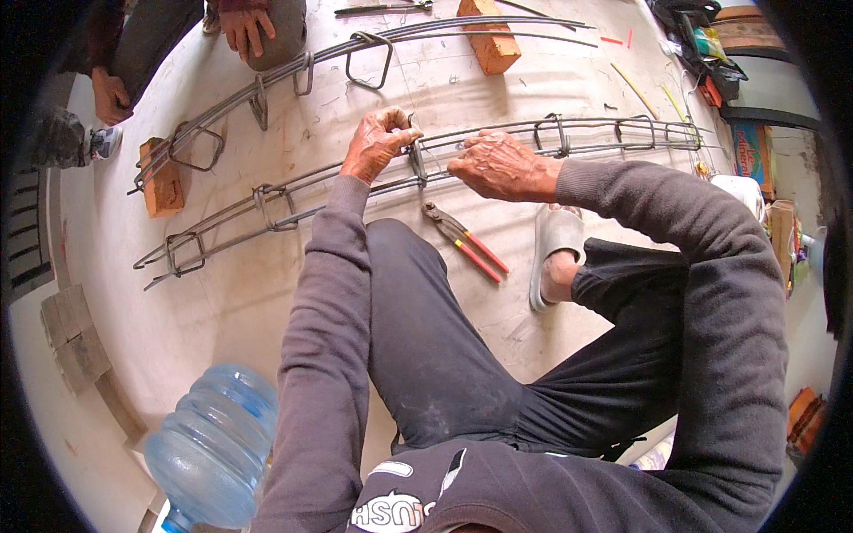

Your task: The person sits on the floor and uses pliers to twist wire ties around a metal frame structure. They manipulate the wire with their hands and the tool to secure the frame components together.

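A long cage of steel reinforcing bars (324, 175) lies in front of me, with square bent-wire stirrups around its bars. My left hand (378, 144) is closed in a pinch at the top of the middle stirrup (416, 164). Just right of it, my right hand (502, 167) is held low over the bars, its fingers curled together. A thin wire shows between the two hands; whether the right fingers grip it is hidden. Pincers (464, 242) with red and yellow handles rest on the floor below the cage, jaws toward the bars.
Beyond, a second bar bundle (302, 67) with loose stirrups rests on two bricks (489, 40) (163, 182). Another person's hands (247, 31) are at the upper left. A blue water jug (213, 444) lies lower left. Another tool (384, 8) lies at the far edge; bags and boxes line the right.
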### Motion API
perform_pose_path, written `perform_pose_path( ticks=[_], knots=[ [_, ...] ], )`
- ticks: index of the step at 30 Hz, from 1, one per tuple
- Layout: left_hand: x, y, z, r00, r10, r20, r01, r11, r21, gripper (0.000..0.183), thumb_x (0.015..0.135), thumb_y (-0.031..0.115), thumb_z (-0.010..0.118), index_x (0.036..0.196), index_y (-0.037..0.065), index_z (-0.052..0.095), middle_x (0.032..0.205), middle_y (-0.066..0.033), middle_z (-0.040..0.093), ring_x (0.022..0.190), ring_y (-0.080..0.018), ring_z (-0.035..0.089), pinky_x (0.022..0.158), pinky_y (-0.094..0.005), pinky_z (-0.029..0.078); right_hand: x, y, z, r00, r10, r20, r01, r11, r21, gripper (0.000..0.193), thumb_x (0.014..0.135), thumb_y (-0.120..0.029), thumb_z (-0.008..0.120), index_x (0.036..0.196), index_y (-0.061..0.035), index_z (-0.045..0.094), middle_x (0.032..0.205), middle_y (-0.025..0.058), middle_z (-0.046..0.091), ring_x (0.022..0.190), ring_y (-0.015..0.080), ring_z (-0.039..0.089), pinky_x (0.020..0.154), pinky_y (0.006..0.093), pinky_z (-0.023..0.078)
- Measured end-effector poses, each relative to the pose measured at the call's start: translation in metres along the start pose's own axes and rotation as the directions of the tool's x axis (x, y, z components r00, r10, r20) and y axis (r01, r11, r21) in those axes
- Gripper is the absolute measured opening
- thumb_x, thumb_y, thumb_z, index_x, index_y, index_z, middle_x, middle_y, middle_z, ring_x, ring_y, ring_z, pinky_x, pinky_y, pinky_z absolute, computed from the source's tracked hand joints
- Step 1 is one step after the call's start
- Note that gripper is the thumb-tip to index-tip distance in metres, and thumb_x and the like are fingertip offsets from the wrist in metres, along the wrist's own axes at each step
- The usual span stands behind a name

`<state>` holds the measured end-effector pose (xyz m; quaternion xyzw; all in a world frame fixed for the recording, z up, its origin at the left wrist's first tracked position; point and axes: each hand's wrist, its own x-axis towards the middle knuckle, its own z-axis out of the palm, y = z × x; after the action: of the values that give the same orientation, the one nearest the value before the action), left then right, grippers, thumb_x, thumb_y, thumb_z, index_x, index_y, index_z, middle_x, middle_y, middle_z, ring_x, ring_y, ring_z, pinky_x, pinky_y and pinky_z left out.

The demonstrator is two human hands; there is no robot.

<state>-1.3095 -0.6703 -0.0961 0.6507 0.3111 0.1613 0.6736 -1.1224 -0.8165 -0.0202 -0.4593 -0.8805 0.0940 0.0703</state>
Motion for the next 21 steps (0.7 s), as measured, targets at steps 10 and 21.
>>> perform_pose_path(
  ticks=[10,21],
  knots=[
    [0.002,-0.003,-0.001,1.000,0.018,0.020,-0.018,1.000,-0.001,0.014,0.082,0.017,0.073,0.083,0.008,0.063,0.076,0.0011,0.065,0.063,-0.0055,0.053,0.053,-0.0215,0.042,0.039,-0.005,-0.008,0.812,0.501,0.298,-0.567,0.799,0.200,0.016,0.081,-0.015,0.057,0.078,-0.0009,0.062,0.063,0.0171,0.062,0.057,0.0322,0.064,0.054,0.0437,0.052],
    [0.000,-0.003,-0.002,1.000,0.020,0.016,-0.020,1.000,0.018,0.012,0.082,0.014,0.071,0.084,0.005,0.063,0.082,-0.0014,0.068,0.067,-0.0061,0.055,0.056,-0.0226,0.044,0.046,-0.009,-0.008,0.507,0.509,0.696,-0.782,-0.067,0.619,0.026,0.088,-0.021,0.052,0.082,0.0031,0.059,0.068,0.0071,0.058,0.053,0.0170,0.054,0.044,0.0305,0.047]
  ],
)
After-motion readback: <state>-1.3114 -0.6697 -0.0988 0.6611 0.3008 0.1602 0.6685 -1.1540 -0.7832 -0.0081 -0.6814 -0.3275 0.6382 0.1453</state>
